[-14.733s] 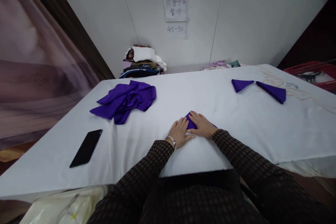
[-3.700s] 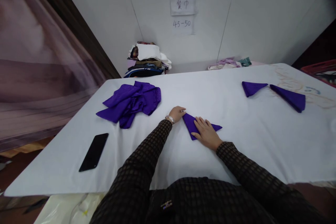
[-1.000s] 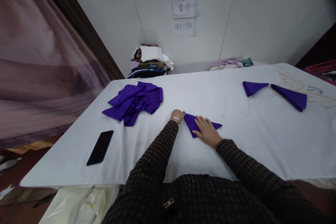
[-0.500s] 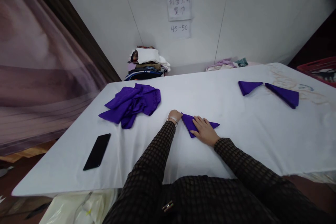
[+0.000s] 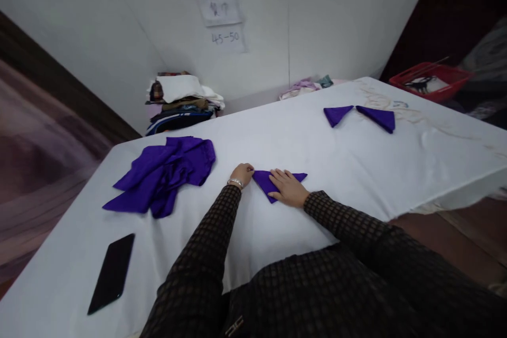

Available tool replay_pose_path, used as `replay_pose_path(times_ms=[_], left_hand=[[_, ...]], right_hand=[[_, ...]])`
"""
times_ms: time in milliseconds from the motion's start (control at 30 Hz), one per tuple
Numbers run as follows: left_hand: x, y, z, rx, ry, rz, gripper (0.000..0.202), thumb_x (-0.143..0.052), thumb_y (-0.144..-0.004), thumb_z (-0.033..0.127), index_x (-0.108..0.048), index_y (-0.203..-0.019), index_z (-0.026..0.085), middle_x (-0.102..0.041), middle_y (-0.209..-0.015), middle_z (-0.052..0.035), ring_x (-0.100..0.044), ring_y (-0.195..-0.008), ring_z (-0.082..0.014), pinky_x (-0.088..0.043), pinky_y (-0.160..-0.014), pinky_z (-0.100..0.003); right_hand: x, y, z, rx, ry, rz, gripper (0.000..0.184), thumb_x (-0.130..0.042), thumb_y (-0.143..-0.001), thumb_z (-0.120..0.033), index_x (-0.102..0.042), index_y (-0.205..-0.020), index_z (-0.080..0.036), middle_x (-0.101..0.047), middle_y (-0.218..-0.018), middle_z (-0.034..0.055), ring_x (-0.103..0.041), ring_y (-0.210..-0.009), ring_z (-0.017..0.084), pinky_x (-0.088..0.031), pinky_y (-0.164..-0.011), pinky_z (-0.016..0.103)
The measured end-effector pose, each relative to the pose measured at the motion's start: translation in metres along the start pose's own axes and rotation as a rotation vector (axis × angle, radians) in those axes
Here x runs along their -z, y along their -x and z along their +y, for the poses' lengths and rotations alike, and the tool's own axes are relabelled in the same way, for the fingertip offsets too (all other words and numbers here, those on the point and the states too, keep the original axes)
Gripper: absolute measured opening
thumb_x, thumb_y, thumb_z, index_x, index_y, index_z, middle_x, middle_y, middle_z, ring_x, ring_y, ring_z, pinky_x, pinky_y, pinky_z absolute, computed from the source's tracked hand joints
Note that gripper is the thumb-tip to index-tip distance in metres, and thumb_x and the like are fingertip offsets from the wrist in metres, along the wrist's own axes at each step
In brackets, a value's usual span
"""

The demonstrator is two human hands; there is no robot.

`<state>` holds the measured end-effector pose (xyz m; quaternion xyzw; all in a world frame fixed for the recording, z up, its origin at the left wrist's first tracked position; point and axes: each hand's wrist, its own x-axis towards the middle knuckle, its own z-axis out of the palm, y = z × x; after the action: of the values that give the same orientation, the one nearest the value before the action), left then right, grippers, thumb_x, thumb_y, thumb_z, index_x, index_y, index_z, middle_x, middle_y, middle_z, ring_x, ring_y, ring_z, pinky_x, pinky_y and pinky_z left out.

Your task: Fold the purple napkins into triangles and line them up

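Flat purple cloth triangle [image 5: 263,181]: middle hidden under the right hand [image 5: 289,189]. Left hand [image 5: 242,173]: some fingers curl out of sight at the triangle's left corner; pinch or mere touch indeterminate. Crumpled purple cloth heap [image 5: 162,174], left of the grip: overlapping folds conceal piece count. White paper sign [image 5: 218,1], beyond the grip: upper characters blurred. Pinkish draped curtain [image 5: 35,185], far left: blurred, cut by frame edge. Red plastic basket [image 5: 439,96], far right beyond: contents too small to identify.

Left hand [image 5: 242,174]: fingers [image 5: 249,168] bent, tips pinched together. Right hand [image 5: 288,188]: palm down, fingers slightly spread, pointing forward-left. Forearms [image 5: 212,234] extended forward, converging toward hands.
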<state>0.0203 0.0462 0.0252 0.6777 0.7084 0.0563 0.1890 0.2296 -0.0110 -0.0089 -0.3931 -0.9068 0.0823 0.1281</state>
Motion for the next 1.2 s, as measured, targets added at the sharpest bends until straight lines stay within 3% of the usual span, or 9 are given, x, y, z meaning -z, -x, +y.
replay_pose_path(times_ms=[200,367,500,600,700,833,967,1100,1200], left_hand=[[0.012,-0.008,0.001,-0.049,-0.102,-0.126,0.017,-0.058,-0.077,0.023,-0.070,-0.087,0.016,-0.071,-0.092,-0.0065,-0.063,-0.087,-0.0178,-0.046,-0.076,-0.024],[0.015,0.020,-0.001,-0.066,-0.125,-0.225,0.011,-0.061,-0.071,0.025,-0.070,-0.075,0.018,-0.070,-0.078,-0.0038,-0.064,-0.076,-0.0179,-0.048,-0.069,-0.025],[0.006,0.048,0.010,-0.143,-0.125,-0.055,0.027,-0.053,-0.076,0.019,-0.066,-0.099,0.016,-0.066,-0.106,-0.0087,-0.059,-0.100,-0.0213,-0.046,-0.088,-0.031],[-0.013,0.061,0.027,-0.417,-0.064,0.161,0.038,-0.044,-0.081,0.014,-0.057,-0.117,0.017,-0.056,-0.126,-0.0082,-0.047,-0.121,-0.0186,-0.036,-0.104,-0.032],[-0.038,0.067,0.041,-0.548,-0.070,0.158,0.049,-0.041,-0.088,0.034,-0.042,-0.133,0.015,-0.041,-0.143,-0.0108,-0.031,-0.134,-0.0213,-0.028,-0.110,-0.039],[-0.062,0.069,0.046,-0.462,-0.194,0.123,0.072,-0.035,-0.087,0.055,-0.026,-0.142,0.009,-0.028,-0.149,-0.0170,-0.021,-0.139,-0.0279,-0.020,-0.111,-0.047],[-0.064,0.069,0.045,-0.452,-0.265,0.124,0.076,-0.032,-0.087,0.059,-0.027,-0.142,0.008,-0.028,-0.149,-0.0165,-0.021,-0.138,-0.0284,-0.019,-0.112,-0.045],[-0.060,0.070,0.046,-0.460,-0.287,0.106,0.073,-0.029,-0.087,0.059,-0.031,-0.141,0.010,-0.028,-0.149,-0.0144,-0.020,-0.139,-0.0282,-0.018,-0.112,-0.045],[-0.060,0.070,0.047,-0.448,-0.283,0.097,0.073,-0.029,-0.087,0.059,-0.031,-0.141,0.010,-0.028,-0.149,-0.0139,-0.019,-0.139,-0.0281,-0.017,-0.112,-0.045]], right_hand=[[0.006,0.002,0.005,0.025,-0.025,-0.039,0.069,-0.035,-0.090,-0.057,-0.037,-0.140,-0.010,-0.030,-0.147,0.0175,-0.024,-0.136,0.030,-0.018,-0.110,0.048],[0.024,0.013,0.025,0.270,-0.115,-0.185,0.071,-0.037,-0.089,-0.058,-0.034,-0.141,-0.011,-0.028,-0.149,0.0149,-0.020,-0.138,0.026,-0.014,-0.112,0.045],[0.028,0.018,0.034,0.322,-0.149,-0.204,0.069,-0.041,-0.089,-0.056,-0.033,-0.142,-0.012,-0.027,-0.149,0.0151,-0.019,-0.138,0.026,-0.013,-0.112,0.047],[0.025,0.018,0.034,0.325,-0.161,-0.170,0.069,-0.042,-0.089,-0.054,-0.033,-0.142,-0.012,-0.028,-0.149,0.0160,-0.021,-0.138,0.026,-0.014,-0.111,0.047],[0.023,0.017,0.031,0.307,-0.167,-0.145,0.070,-0.044,-0.088,-0.054,-0.031,-0.143,-0.013,-0.030,-0.148,0.0154,-0.021,-0.138,0.024,-0.014,-0.112,0.047],[0.023,0.017,0.030,0.293,-0.170,-0.169,0.074,-0.046,-0.086,-0.056,-0.027,-0.144,-0.014,-0.029,-0.148,0.0136,-0.018,-0.139,0.022,-0.011,-0.113,0.045],[0.030,0.029,0.052,0.158,-0.141,-0.156,0.073,-0.043,-0.087,-0.057,-0.027,-0.145,-0.016,-0.026,-0.149,0.0122,-0.019,-0.139,0.023,-0.010,-0.113,0.045],[0.042,0.058,0.100,-0.080,-0.112,-0.122,0.061,-0.038,-0.091,-0.052,-0.034,-0.142,-0.020,-0.031,-0.148,0.0100,-0.022,-0.138,0.025,-0.009,-0.112,0.050],[0.052,0.076,0.130,-0.289,-0.224,-0.026,0.059,-0.035,-0.091,-0.049,-0.037,-0.140,-0.017,-0.034,-0.147,0.0107,-0.024,-0.137,0.024,-0.018,-0.111,0.048]])
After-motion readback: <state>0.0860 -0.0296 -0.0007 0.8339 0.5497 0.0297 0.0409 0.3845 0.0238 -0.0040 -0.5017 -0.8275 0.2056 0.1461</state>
